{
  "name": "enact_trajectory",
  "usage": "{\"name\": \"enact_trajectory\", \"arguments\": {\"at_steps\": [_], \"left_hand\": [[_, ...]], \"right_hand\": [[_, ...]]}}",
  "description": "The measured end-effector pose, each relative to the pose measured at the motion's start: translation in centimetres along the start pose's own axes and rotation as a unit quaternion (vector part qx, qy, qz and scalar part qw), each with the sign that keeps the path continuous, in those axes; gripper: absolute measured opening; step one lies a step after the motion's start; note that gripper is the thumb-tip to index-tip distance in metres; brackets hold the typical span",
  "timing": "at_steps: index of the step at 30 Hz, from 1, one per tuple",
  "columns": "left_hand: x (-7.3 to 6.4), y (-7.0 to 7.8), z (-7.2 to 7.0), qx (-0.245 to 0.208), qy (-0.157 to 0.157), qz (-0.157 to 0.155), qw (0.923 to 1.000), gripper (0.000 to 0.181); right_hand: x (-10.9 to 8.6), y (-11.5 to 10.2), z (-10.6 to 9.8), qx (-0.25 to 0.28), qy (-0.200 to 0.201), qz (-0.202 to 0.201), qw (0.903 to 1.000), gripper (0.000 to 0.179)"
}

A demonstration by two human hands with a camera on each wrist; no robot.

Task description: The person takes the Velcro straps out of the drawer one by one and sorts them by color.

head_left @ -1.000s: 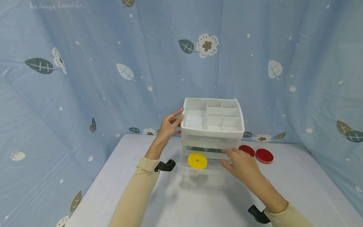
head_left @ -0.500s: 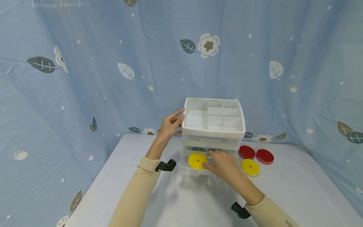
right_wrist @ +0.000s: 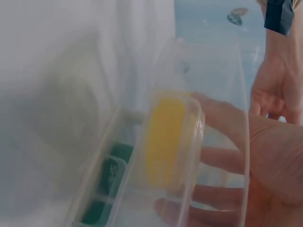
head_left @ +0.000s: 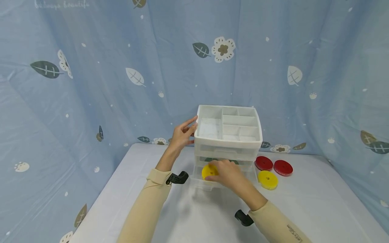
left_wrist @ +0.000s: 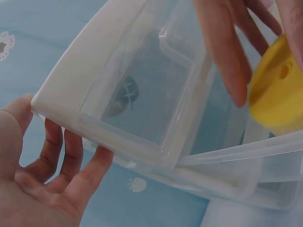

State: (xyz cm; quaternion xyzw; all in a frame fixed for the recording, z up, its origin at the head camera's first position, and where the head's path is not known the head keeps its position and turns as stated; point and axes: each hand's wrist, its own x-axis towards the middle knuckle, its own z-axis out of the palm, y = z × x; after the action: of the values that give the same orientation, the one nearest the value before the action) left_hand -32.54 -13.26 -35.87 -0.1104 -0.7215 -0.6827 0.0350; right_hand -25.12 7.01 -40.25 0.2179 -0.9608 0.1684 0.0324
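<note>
A white drawer unit (head_left: 228, 143) with a divided top tray stands on the table. Its lowest visible clear drawer (head_left: 202, 182) is pulled out. My left hand (head_left: 181, 135) rests against the unit's left side, thumb and fingertips touching near the upper corner. In the open drawer, my right hand (head_left: 228, 172) pinches a yellow disc (head_left: 208, 172) between thumb and fingers; the hand covers the disc's right part. The left wrist view shows this yellow disc (left_wrist: 279, 94) tilted, with a small hole in its face. Through clear plastic, the right wrist view shows the disc (right_wrist: 165, 142) beside the fingers.
To the unit's right, two red discs (head_left: 263, 163) and another yellow disc (head_left: 268, 180) lie on the white table (head_left: 307, 199). Dark green shapes (right_wrist: 111, 175) show through clear plastic in the right wrist view. A patterned blue curtain (head_left: 170, 67) hangs behind.
My right hand has moved left from the drawer's right side onto the yellow disc, uncovering the other yellow disc on the table. My left hand has stayed at the unit's side.
</note>
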Motion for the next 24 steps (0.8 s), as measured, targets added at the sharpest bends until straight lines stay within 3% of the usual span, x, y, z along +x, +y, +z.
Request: {"name": "enact_trajectory", "arguments": {"at_steps": [7,15,24], "left_hand": [[0.0,0.0,0.0,-0.002,0.0,0.0,1.0,0.041],[-0.1,0.2,0.0,0.002,-0.001,-0.002,1.0,0.041],[0.0,0.1,-0.1,0.004,0.008,-0.007,0.9999,0.041]], "right_hand": [[0.4,-0.3,0.3,0.014,-0.002,-0.027,0.9995,0.053],[0.7,-0.7,0.3,0.001,-0.029,-0.006,0.9996,0.053],[1.1,-0.9,0.5,-0.025,-0.041,-0.01,0.9988,0.048]]}}
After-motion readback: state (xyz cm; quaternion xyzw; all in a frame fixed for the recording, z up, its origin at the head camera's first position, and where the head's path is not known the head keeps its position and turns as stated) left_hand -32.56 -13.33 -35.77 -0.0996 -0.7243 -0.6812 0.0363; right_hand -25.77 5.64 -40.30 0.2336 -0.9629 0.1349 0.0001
